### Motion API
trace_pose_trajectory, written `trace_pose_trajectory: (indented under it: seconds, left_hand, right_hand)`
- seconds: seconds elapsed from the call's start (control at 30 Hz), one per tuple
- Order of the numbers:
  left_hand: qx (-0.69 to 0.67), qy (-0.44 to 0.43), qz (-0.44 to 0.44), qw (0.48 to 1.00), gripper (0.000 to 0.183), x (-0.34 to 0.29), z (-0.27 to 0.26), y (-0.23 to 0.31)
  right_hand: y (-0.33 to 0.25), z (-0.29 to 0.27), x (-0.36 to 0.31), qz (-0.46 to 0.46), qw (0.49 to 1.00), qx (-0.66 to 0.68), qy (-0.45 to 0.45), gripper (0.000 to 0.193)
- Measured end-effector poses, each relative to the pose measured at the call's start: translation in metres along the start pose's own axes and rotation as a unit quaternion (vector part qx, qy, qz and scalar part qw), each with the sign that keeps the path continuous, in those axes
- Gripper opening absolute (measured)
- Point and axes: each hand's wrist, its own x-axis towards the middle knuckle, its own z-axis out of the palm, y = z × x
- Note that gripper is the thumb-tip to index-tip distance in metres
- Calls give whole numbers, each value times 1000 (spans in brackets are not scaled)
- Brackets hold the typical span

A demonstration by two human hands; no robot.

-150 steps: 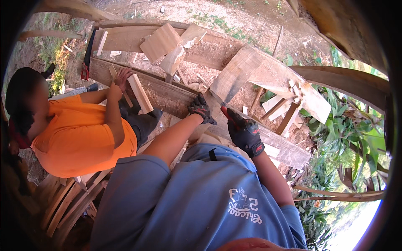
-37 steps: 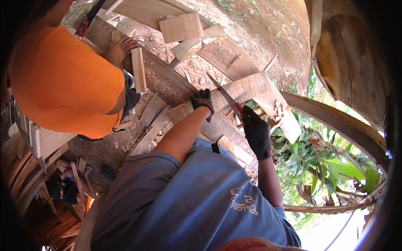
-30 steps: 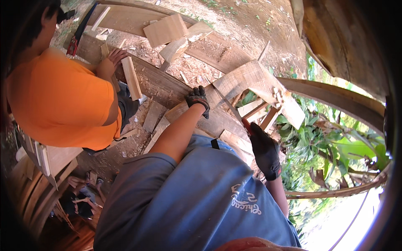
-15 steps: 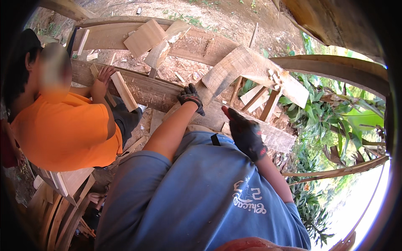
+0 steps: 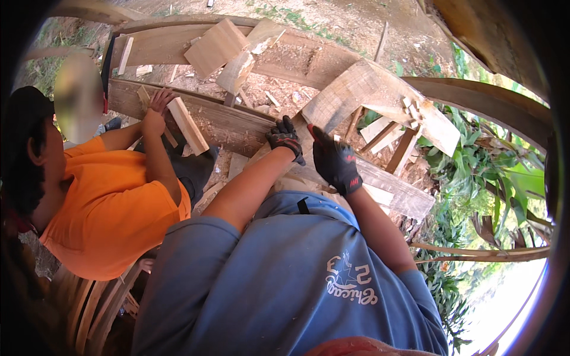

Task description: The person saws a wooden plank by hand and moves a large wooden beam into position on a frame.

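Observation:
My left hand (image 5: 286, 140), in a black glove, is closed over the edge of a wooden board (image 5: 307, 140) in front of my waist. The board's lower part is hidden behind my hand and forearm. Just to the right, my right hand (image 5: 334, 161), also gloved with red marks, has its fingers stretched out close to the board and holds nothing I can see. Whether its fingertips touch the wood I cannot tell. A wide, bent wooden piece (image 5: 341, 89) lies across the beams just beyond both hands.
At left a person in an orange shirt (image 5: 113, 207) has a hand on a short wood block (image 5: 187, 126). Long beams (image 5: 225, 127) run across in front. Square offcuts (image 5: 217, 48) lie on the far beam, small sticks (image 5: 411, 113) on the right. Leafy plants (image 5: 475, 172) border the right side.
My right hand has moved left and farther from me, closer to my left hand. My left hand stays at the board. The view has shifted, and the orange-shirted person's head has turned.

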Motion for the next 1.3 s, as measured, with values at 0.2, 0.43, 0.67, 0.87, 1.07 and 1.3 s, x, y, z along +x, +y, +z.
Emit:
trace_pose_trajectory:
  seconds: [0.2, 0.43, 0.67, 0.87, 1.07, 1.3]
  left_hand:
    - [-18, 26, -8, 999, 172, 5, 6, -1]
    - [-53, 59, -29, 996, 162, -2, 4, 1]
    - [-65, 24, -38, 997, 163, 0, -5, 4]
    - [-55, 63, -27, 996, 161, 1, 9, -4]
    - [-23, 92, 39, 995, 161, -22, 10, -14]
    - [16, 31, 34, 999, 168, 18, 46, -6]
  right_hand:
    - [20, 54, 90, -20, 999, 20, -30, 32]
    - [17, 64, 106, 12, 999, 14, -37, 38]
    - [30, 64, 104, -3, 998, 48, -31, 42]
    - [17, 54, 97, 23, 996, 60, -60, 47]
    - [37, 65, 81, 1, 994, 99, -47, 48]
    - [9, 44, 72, 95, 992, 29, -81, 51]
